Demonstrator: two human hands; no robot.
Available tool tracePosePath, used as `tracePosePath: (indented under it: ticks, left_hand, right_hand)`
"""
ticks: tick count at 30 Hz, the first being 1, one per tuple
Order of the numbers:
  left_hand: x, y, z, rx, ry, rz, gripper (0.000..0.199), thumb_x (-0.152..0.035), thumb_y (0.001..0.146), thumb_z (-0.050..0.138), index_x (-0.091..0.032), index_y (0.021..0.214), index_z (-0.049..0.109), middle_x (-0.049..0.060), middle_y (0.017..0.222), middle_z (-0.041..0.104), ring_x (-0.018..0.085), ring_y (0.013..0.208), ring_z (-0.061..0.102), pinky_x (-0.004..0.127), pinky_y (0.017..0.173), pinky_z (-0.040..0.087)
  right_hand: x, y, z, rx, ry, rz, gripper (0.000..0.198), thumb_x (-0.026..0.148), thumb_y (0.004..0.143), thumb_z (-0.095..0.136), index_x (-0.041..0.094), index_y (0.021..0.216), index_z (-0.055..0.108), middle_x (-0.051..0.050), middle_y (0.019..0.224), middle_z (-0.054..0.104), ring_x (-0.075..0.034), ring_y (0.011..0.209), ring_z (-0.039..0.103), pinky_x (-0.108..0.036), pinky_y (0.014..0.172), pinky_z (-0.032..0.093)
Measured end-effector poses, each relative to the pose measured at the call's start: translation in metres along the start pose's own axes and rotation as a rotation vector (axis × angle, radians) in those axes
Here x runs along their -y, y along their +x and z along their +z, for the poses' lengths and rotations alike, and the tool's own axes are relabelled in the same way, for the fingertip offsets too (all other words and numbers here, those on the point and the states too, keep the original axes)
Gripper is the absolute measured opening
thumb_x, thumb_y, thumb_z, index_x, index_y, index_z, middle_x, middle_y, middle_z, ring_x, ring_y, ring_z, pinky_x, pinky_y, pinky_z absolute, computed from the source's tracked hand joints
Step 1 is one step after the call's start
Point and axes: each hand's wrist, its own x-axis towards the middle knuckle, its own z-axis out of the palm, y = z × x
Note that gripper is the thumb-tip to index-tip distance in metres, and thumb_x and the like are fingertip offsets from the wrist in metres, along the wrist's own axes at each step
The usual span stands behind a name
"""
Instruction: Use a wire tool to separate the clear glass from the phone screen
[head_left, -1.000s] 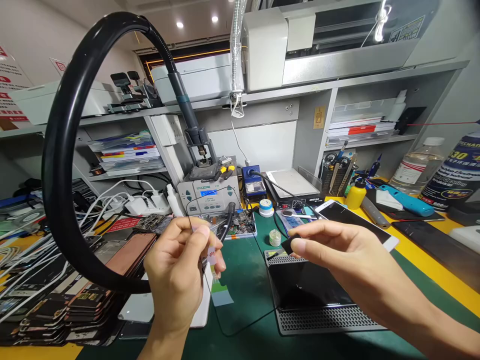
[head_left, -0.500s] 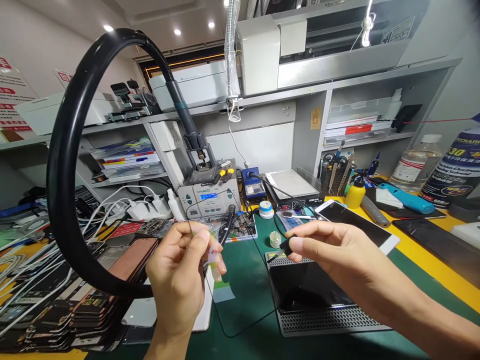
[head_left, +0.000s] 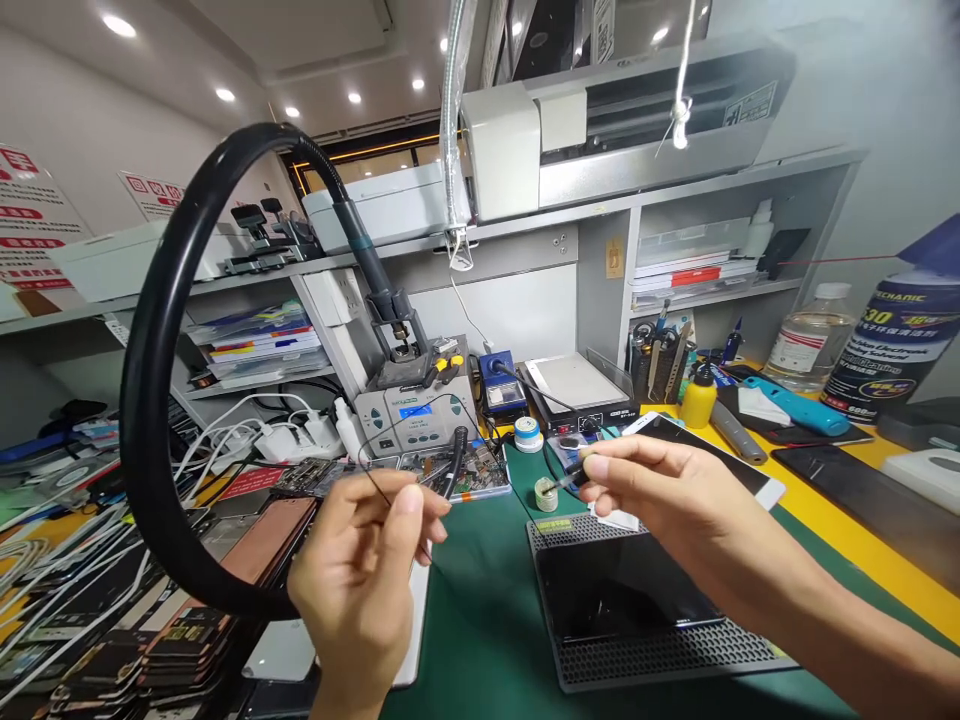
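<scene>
My left hand [head_left: 367, 580] is closed, with finger and thumb pinched on a thin black frame [head_left: 382, 490]. The frame's slim outline rises above the hand and runs off to the right. My right hand [head_left: 645, 480] pinches a small black-handled tool [head_left: 576, 474], whose narrow pale end reaches the mouth of a small open jar [head_left: 547, 497]. Whether that end is a brush or a blade I cannot tell. Below the right hand, a black phone screen [head_left: 622, 590] lies face up on a perforated grey mat [head_left: 637, 665]. A small white piece [head_left: 616, 518] sits at the mat's far edge.
A thick black hose [head_left: 142, 420] arches at the left, over stacked phone parts [head_left: 187, 620]. Behind stand a hot-air station [head_left: 420, 415], a flat heating plate [head_left: 577, 385], a white-lidded tub [head_left: 528, 434] and a yellow bottle [head_left: 697, 400]. A white phone [head_left: 694, 450] lies at right.
The tool in my right hand has turned and now reaches the jar. The clear red-printed piece by my left hand no longer shows there. The view has shifted slightly.
</scene>
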Motion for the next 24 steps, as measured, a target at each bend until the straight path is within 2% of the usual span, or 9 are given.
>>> tracePosePath:
  ticks: [2,5,8,11,14,17,20,24]
  left_hand:
    - [0.001,-0.004,0.001,-0.020,0.100,0.232,0.009,-0.016,0.092,0.065,-0.022,0.098,0.069,0.000,0.080,0.077,0.016,0.066,0.070,0.029,0.062,0.058]
    - [0.005,-0.010,0.000,0.094,0.256,0.606,0.034,-0.002,0.085,0.065,-0.026,0.109,0.069,0.001,0.097,0.079,0.020,0.086,0.076,0.038,0.082,0.060]
    - [0.010,-0.014,-0.003,0.211,0.539,0.880,0.044,0.004,0.077,0.072,-0.025,0.110,0.070,0.005,0.108,0.080,0.019,0.088,0.078,0.029,0.076,0.062]
    - [0.011,-0.017,0.000,0.255,0.687,1.077,0.036,0.000,0.081,0.073,-0.026,0.106,0.072,0.005,0.104,0.082,0.019,0.084,0.080,0.025,0.072,0.063]
    - [0.008,-0.017,0.007,0.224,0.722,1.192,0.029,-0.002,0.088,0.066,-0.024,0.104,0.073,0.006,0.100,0.083,0.021,0.090,0.080,0.026,0.074,0.065]
    - [0.004,-0.016,0.013,0.241,0.789,1.225,0.030,0.002,0.086,0.065,-0.018,0.106,0.074,0.010,0.099,0.082,0.022,0.096,0.080,0.026,0.078,0.065]
    - [0.008,-0.016,0.013,0.252,0.816,1.217,0.033,0.006,0.081,0.070,-0.014,0.108,0.075,0.014,0.104,0.080,0.024,0.102,0.078,0.029,0.084,0.064]
    - [0.022,-0.017,0.009,0.192,0.821,1.154,0.049,0.009,0.073,0.076,-0.011,0.117,0.074,0.018,0.116,0.073,0.029,0.110,0.073,0.036,0.090,0.063]
  right_hand:
    - [0.004,0.003,-0.004,-0.050,0.061,-0.049,0.028,0.043,0.078,0.086,0.019,0.089,0.077,-0.002,0.082,0.070,-0.016,0.076,0.061,-0.026,0.073,0.049]
    - [0.010,0.010,-0.012,-0.069,0.229,-0.043,0.026,0.037,0.076,0.089,0.018,0.084,0.073,0.000,0.078,0.069,-0.013,0.071,0.061,-0.024,0.070,0.050]
    - [0.016,0.014,-0.021,-0.037,0.411,0.106,0.018,0.029,0.079,0.086,0.019,0.082,0.071,-0.001,0.081,0.072,-0.014,0.071,0.066,-0.026,0.071,0.054]
    - [0.019,0.012,-0.030,0.110,0.475,0.291,0.015,0.028,0.085,0.080,0.017,0.088,0.071,-0.011,0.100,0.077,-0.022,0.091,0.074,-0.033,0.080,0.057]
    - [0.019,0.005,-0.034,0.325,0.483,0.405,0.020,0.033,0.090,0.075,0.013,0.094,0.072,-0.015,0.112,0.077,-0.029,0.110,0.072,-0.036,0.090,0.055]
    - [0.017,-0.001,-0.034,0.472,0.445,0.373,0.016,0.029,0.090,0.074,0.014,0.094,0.074,-0.011,0.109,0.077,-0.032,0.110,0.072,-0.040,0.090,0.055]
    - [0.015,-0.004,-0.033,0.547,0.402,0.340,0.016,0.028,0.088,0.075,0.013,0.093,0.075,-0.011,0.109,0.076,-0.031,0.108,0.073,-0.043,0.090,0.056]
    - [0.008,-0.007,-0.028,0.543,0.402,0.344,0.016,0.028,0.087,0.077,0.013,0.092,0.076,-0.012,0.111,0.075,-0.030,0.109,0.072,-0.042,0.089,0.055]
